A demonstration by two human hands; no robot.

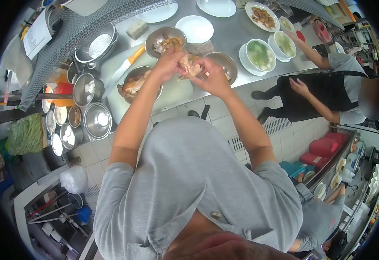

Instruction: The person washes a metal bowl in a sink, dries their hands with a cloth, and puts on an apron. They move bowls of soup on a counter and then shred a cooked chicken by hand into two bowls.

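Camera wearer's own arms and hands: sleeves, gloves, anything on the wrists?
Left hand and right hand are ungloved. No watch, cable or marking visible on either wrist; too small to rule out rings. Left sleeve and right sleeve are plain grey, short and loose, matching the grey shirt.

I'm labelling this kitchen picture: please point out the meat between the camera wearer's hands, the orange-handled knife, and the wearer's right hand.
Meat (pixel 191 69): head view, middle of the held piece.
Orange-handled knife (pixel 123 68): head view, the blade, near its handle.
Right hand (pixel 216 78): head view, back of the hand.
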